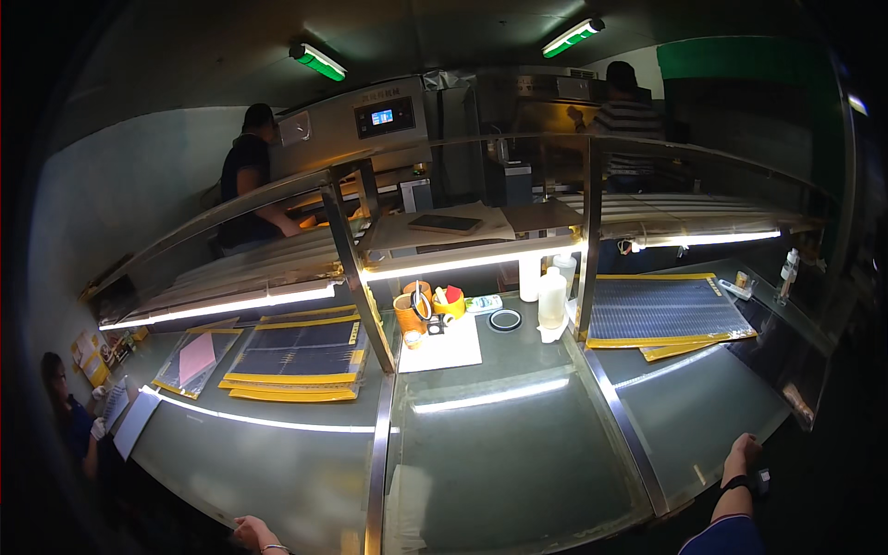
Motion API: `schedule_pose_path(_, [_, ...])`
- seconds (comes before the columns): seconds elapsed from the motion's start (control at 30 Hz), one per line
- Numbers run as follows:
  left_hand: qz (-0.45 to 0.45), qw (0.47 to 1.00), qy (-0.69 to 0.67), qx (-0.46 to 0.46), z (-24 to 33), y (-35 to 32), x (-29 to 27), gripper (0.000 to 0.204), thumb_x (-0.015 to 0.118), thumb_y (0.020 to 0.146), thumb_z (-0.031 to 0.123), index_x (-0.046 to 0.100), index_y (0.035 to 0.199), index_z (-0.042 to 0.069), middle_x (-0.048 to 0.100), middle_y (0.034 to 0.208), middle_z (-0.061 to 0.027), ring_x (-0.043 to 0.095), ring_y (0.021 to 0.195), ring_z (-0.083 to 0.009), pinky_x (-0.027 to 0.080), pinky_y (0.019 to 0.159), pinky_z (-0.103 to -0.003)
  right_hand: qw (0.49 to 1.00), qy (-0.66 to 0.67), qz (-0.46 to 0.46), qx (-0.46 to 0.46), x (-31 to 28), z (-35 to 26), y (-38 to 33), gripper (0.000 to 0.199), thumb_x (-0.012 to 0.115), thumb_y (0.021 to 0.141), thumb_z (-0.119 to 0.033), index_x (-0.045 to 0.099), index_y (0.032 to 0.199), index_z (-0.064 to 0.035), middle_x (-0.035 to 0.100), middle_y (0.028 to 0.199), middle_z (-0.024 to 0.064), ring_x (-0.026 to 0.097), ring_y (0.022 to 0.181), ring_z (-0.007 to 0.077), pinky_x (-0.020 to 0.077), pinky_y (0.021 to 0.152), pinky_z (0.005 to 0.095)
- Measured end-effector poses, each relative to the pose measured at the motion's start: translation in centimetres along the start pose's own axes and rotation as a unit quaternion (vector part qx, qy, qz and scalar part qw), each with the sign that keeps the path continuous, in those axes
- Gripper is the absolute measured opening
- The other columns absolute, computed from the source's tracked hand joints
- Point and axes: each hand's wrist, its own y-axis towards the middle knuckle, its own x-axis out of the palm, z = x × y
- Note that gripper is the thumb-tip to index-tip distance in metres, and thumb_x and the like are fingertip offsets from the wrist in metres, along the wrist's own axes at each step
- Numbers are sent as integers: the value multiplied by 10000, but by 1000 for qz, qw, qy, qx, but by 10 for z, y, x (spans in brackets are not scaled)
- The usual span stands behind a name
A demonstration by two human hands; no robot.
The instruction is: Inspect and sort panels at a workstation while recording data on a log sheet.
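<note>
My left hand (252, 532) is at the lower edge of the view, over the near side of the glossy grey-green worktop (509, 444). It looks bent, but its fingers are too small and dark to read. On the right, my right hand (743, 451) is at the worktop's near right edge, with a dark band on the wrist and a blue sleeve below. Its fingers seem curled, and I cannot make out anything in them. Nearest to it is the right-hand glass panel (689, 407). Behind that lies a dark, yellow-edged sheet (666, 310).
More yellow-edged sheets (296, 351) lie at left, beside a pink sheet (197, 359). White paper (444, 350), an orange cup (407, 314), a black ring (505, 320) and a white bottle (552, 301) stand centrally. Metal posts (347, 268) carry a lit shelf. Other people (245, 180) work around.
</note>
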Motion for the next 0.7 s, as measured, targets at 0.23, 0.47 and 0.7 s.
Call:
schedule_pose_path(0.23, [-117, 956, -177, -202, 21, 7, -51, 559, 351, 916, 412, 524, 1035, -106, 602, 996, -295, 610, 916, -416, 485, 801, -504, 1000, 15, -4, 6, -13, -4, -12, 505, 336, 885, -328, 526, 1086, 94, 555, 1118, 296, 544, 1064, 416, 419, 939, 484])
schedule_pose_path(0.47, [-120, 958, -172, -195, 19, -12, -149, 467, 397, 874, 311, 632, 842, -92, 646, 886, -258, 640, 850, -381, 507, 749, -443, 980, 90, -109, -143, -4, 1, -19, 495, 428, 838, -344, 592, 979, 101, 603, 1032, 289, 612, 896, 359, 466, 815, 404])
schedule_pose_path(0.7, [-176, 945, -186, -204, 42, -20, -168, 442, 383, 903, 307, 425, 1101, -86, 620, 989, -264, 628, 925, -380, 502, 808, -457, 953, 101, -192, -212, -32, 33, -7, 563, 489, 800, -487, 597, 1012, 23, 621, 957, 167, 552, 861, 304, 445, 763, 421])
